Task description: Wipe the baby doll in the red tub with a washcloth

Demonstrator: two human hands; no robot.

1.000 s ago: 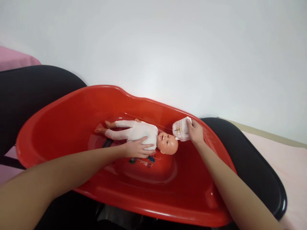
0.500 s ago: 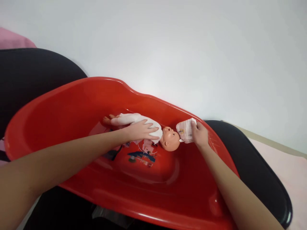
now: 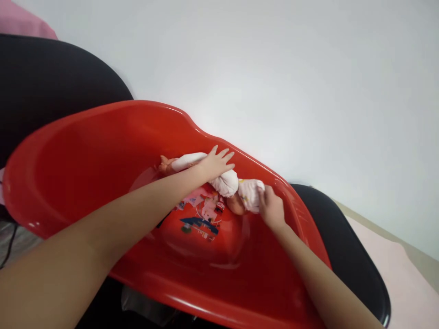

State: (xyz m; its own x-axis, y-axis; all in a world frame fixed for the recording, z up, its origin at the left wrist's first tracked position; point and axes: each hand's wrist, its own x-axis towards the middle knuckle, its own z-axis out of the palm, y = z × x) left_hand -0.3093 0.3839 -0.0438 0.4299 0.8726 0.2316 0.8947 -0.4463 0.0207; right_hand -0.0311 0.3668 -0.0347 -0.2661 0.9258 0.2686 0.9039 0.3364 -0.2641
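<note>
A baby doll (image 3: 224,183) in white clothing lies in a red baby bathtub (image 3: 85,137). My left hand (image 3: 217,163) rests across the doll's body with its fingers spread. My right hand (image 3: 272,205) pinches the edge of a small pale cloth (image 3: 250,194) with a yellow print. That cloth lies against the doll's head and covers much of it, so the doll's face is hidden. The doll's bare feet (image 3: 167,163) point to the left. My left forearm hides part of the doll's legs and middle.
On the tub floor is a colourful printed picture (image 3: 204,219). Black chair-like surfaces (image 3: 51,77) show behind the tub at left and right. A white wall (image 3: 274,82) rises behind. Pink fabric (image 3: 24,18) is at the upper left, and a pale pink surface (image 3: 394,269) at the right.
My right hand has brought the cloth left onto the doll's head. My left hand has moved up and right over the doll, whose white clothing now looks bunched near the neck.
</note>
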